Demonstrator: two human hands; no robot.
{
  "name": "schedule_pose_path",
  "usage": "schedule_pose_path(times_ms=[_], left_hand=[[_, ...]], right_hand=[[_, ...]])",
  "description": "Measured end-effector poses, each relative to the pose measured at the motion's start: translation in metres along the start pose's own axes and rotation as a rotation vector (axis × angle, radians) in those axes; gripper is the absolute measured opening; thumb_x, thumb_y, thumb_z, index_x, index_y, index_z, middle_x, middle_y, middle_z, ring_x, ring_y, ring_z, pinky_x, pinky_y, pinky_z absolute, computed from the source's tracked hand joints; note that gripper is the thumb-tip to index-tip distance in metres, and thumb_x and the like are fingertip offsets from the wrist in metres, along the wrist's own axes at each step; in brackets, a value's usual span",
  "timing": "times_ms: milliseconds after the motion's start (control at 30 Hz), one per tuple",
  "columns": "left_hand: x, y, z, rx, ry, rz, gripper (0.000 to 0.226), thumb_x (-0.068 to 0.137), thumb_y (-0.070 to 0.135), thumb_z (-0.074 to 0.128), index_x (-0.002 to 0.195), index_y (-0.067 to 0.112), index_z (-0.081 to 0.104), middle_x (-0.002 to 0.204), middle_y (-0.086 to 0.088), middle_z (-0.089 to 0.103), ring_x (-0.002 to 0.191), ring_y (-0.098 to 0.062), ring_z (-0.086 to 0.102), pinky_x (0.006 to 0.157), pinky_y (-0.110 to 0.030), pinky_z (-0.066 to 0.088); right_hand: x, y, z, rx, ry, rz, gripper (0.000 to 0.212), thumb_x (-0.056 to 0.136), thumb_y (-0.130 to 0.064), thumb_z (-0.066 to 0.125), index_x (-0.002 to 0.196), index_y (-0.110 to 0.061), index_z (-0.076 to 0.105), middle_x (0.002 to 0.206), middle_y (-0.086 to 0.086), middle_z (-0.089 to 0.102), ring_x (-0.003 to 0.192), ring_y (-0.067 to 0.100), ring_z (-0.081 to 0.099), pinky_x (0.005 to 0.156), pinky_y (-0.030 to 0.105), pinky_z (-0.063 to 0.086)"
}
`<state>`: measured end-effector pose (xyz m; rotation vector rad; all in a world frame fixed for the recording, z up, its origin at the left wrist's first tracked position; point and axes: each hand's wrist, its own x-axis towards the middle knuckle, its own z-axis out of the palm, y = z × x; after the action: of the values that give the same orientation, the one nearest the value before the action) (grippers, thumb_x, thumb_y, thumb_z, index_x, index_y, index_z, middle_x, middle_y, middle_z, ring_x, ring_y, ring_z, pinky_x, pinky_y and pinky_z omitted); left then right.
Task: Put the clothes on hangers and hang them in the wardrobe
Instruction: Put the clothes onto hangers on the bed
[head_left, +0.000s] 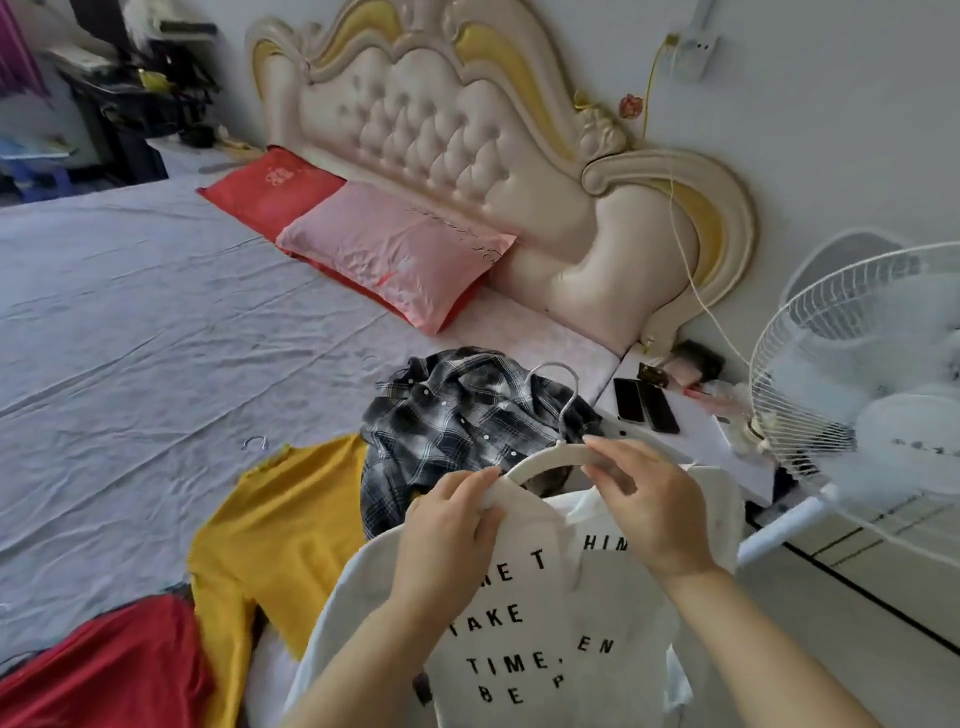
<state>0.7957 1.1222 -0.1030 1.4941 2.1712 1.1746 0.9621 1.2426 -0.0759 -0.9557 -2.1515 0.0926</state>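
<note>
A white T-shirt (524, 639) with black lettering hangs in front of me on a white hanger (550, 457) with a metal hook. My left hand (447, 530) grips the shirt's neckline together with the hanger's left arm. My right hand (644, 499) pinches the hanger's right arm over the collar. On the bed behind lie a black-and-white plaid shirt (457, 431), a yellow top (275, 530) and a red garment (104, 670). No wardrobe is in view.
The grey bed sheet (130, 322) stretches left, with a pink pillow (395, 254) and a red pillow (270, 192) by the headboard (452, 130). A white standing fan (857, 395) is at the right. Two phones (647, 405) lie on the bedside surface. A spare hanger hook (254, 441) pokes from under the yellow top.
</note>
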Motion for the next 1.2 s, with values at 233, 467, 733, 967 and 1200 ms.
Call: schedule_pose_path(times_ms=[233, 467, 733, 967, 1200], left_hand=[[0.117, -0.014, 0.024, -0.019, -0.076, -0.053, 0.048, 0.088, 0.016, 0.057, 0.134, 0.03, 0.047, 0.13, 0.009, 0.051, 0.111, -0.008, 0.049, 0.083, -0.003, 0.023], [0.222, -0.053, 0.065, 0.005, -0.041, -0.215, 0.05, 0.09, 0.016, 0.054, 0.137, 0.031, 0.042, 0.136, 0.011, 0.045, 0.118, -0.011, 0.047, 0.093, -0.017, 0.034], [0.331, -0.109, 0.104, 0.068, 0.024, -0.554, 0.051, 0.09, 0.015, 0.053, 0.137, 0.029, 0.042, 0.137, 0.009, 0.045, 0.12, -0.013, 0.046, 0.098, -0.024, 0.038], [0.369, -0.168, 0.113, 0.188, 0.052, -0.713, 0.053, 0.088, 0.015, 0.055, 0.138, 0.025, 0.039, 0.142, 0.009, 0.04, 0.127, -0.011, 0.038, 0.099, -0.015, 0.026], [0.356, -0.188, 0.118, 0.222, 0.053, -0.846, 0.049, 0.091, 0.022, 0.054, 0.139, 0.022, 0.04, 0.141, 0.005, 0.042, 0.13, -0.012, 0.036, 0.101, -0.019, 0.028]], right_hand=[[0.116, 0.063, 0.06, -0.022, -0.024, -0.175, 0.031, 0.068, -0.007, 0.081, 0.098, -0.012, 0.074, 0.082, 0.0, 0.072, 0.069, 0.018, 0.066, 0.062, 0.022, 0.051], [0.218, 0.127, 0.166, 0.108, -0.17, -0.277, 0.03, 0.071, -0.008, 0.079, 0.099, -0.015, 0.073, 0.084, -0.001, 0.072, 0.07, 0.018, 0.065, 0.064, 0.027, 0.054], [0.312, 0.172, 0.311, 0.258, -0.444, -0.369, 0.026, 0.071, -0.011, 0.077, 0.097, -0.017, 0.074, 0.083, -0.003, 0.072, 0.072, 0.017, 0.067, 0.066, 0.028, 0.055], [0.348, 0.172, 0.451, 0.265, -0.784, -0.241, 0.035, 0.08, -0.01, 0.068, 0.115, -0.011, 0.065, 0.11, 0.008, 0.067, 0.105, 0.028, 0.058, 0.09, 0.035, 0.045], [0.302, 0.174, 0.476, 0.309, -1.055, -0.11, 0.03, 0.087, -0.011, 0.057, 0.117, -0.012, 0.063, 0.119, 0.004, 0.062, 0.116, 0.025, 0.048, 0.097, 0.029, 0.033]])
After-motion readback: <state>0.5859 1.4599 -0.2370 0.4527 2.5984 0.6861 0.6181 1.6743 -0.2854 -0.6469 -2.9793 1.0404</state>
